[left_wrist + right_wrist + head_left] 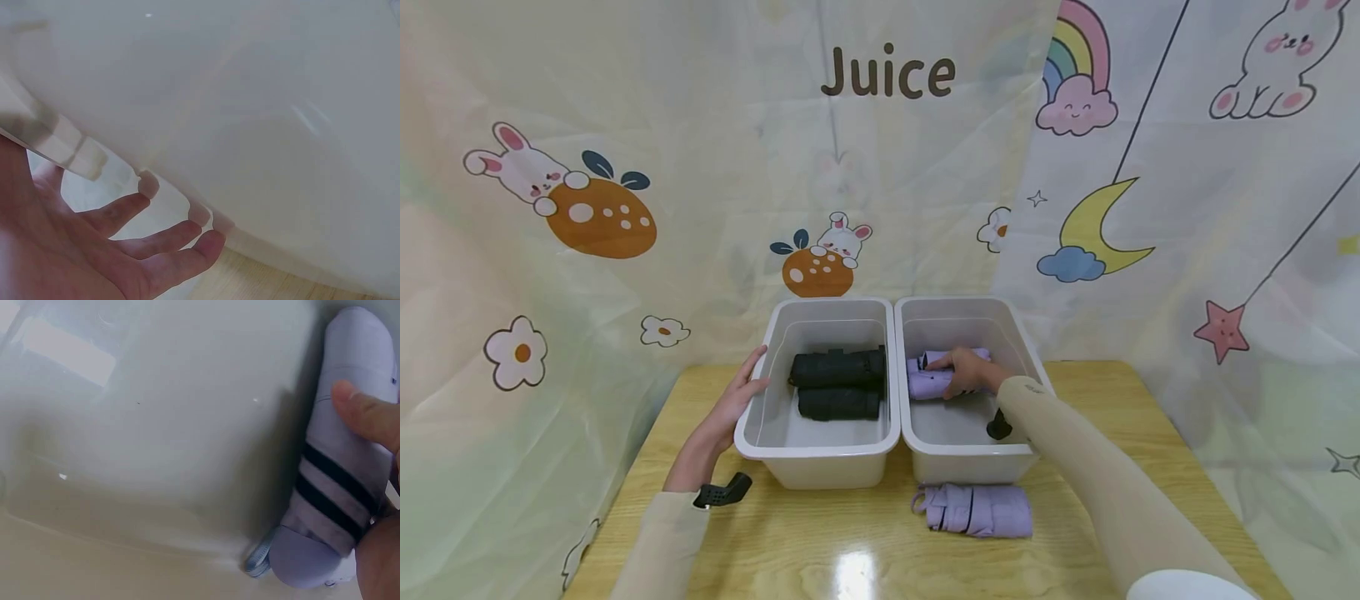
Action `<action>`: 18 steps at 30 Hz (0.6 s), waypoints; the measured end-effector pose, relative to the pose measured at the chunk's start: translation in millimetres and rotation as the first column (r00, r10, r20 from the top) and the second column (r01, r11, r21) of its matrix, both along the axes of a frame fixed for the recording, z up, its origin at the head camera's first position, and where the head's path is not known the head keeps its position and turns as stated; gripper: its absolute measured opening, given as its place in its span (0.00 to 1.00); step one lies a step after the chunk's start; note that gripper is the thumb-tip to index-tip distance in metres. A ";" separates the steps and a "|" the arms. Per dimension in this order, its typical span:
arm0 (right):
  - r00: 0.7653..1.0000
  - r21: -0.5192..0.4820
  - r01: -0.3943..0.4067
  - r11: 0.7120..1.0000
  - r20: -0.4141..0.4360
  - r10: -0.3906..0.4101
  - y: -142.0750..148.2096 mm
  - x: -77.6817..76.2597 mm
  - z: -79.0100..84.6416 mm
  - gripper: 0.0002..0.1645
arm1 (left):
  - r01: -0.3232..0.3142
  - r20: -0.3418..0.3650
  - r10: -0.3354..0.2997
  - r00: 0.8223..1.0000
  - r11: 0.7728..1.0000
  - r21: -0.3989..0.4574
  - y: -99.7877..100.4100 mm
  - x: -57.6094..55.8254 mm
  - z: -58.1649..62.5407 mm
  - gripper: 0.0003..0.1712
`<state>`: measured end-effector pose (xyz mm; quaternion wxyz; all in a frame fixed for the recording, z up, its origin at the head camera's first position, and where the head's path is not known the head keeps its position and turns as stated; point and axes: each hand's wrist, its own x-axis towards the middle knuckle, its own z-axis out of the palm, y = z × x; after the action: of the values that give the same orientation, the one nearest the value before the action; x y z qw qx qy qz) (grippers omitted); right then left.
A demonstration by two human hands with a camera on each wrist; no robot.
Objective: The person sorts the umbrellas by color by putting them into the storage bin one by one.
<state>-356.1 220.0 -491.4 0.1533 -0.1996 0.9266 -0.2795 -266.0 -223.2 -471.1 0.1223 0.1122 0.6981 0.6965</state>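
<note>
My left hand (730,408) rests against the outer side of the left white bin (816,452), its fingers fairly straight and their tips at the wall in the left wrist view. Inside that bin lie two black folded umbrellas (835,370), side by side. My right hand (967,372) reaches into the right white bin (970,451) and grips a lilac folding umbrella (331,437) with dark stripes. The thumb lies along its top; the other fingers are mostly hidden. Just behind it, partly covered by the hand, shows more lilac umbrella fabric (982,353).
Another lilac folded umbrella (992,511) with a wrist loop lies on the wooden table (760,558) before the right bin. The two bins stand side by side, rims nearly touching. A printed curtain (722,208) hangs close behind them.
</note>
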 end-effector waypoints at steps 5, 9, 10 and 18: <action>0.995 0.014 -0.067 0.998 -0.076 0.068 1.3 3.6 0.2 0.38 | -0.007 -0.009 0.007 1.000 1.000 -0.006 0.6 1.0 0.9 0.37; 0.991 0.040 -0.101 0.994 -0.085 0.104 0.8 2.8 2.1 0.37 | -0.009 -0.011 0.009 1.000 1.000 -0.009 0.3 2.4 0.2 0.36; 0.992 0.041 -0.107 0.993 -0.069 0.110 0.6 2.0 3.2 0.36 | -0.009 -0.010 0.009 1.000 1.000 -0.010 0.4 2.7 -0.1 0.36; 0.987 -0.057 -0.159 0.986 -0.036 0.157 6.3 -5.2 34.3 0.30 | -0.012 0.002 0.012 1.000 1.000 -0.007 0.2 2.4 0.6 0.37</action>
<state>-361.3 226.3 -457.1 0.1542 -0.2812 0.9015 -0.2907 -263.6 -223.1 -470.5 0.1191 0.1067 0.7010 0.6950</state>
